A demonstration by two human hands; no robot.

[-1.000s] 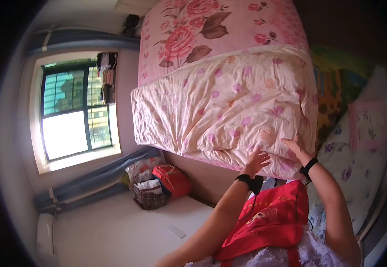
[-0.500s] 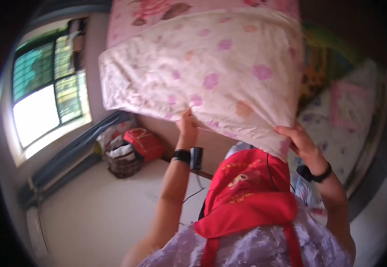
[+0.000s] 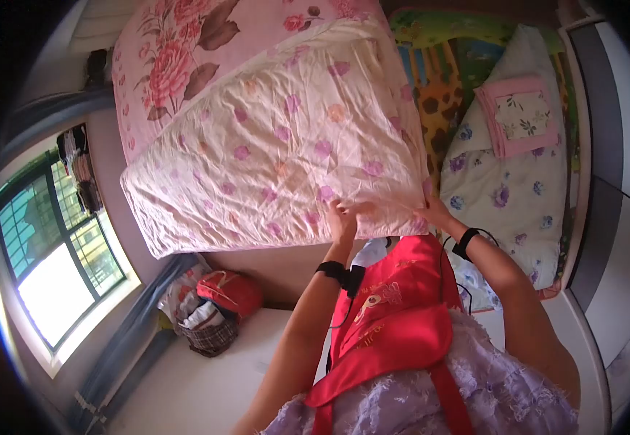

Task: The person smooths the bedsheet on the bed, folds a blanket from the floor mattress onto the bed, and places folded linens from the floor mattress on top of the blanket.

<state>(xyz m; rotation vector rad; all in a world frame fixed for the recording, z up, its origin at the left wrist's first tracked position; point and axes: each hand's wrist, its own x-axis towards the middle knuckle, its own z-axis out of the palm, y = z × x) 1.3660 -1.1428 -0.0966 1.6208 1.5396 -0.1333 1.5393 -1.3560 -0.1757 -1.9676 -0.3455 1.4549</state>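
Note:
A pale pink quilt (image 3: pixel 257 159) with purple and orange flower spots lies wrinkled over the near part of the bed. My left hand (image 3: pixel 341 223) is closed on the quilt near its front edge, right of the middle. At the quilt's near right corner, my right hand (image 3: pixel 435 213) grips the fabric, with the fingertips partly hidden. Under and beyond the quilt spreads a pink sheet (image 3: pixel 163 72) with large red roses. A red apron (image 3: pixel 395 290) covers my front, just below my hands.
Right of the bed lies a white floral quilt (image 3: pixel 503 188) on a giraffe-patterned mat (image 3: pixel 438 80), with a folded pink-edged cloth (image 3: pixel 521 116) on top. A checked basket (image 3: pixel 210 337) and a red bag (image 3: pixel 229 290) stand on the floor at left, near the window (image 3: pixel 54 239).
The view has shifted, showing more of the bed and the right side. The quilt's front edge, raised and pulled toward me before, now lies lower and flatter, both hands still on it.

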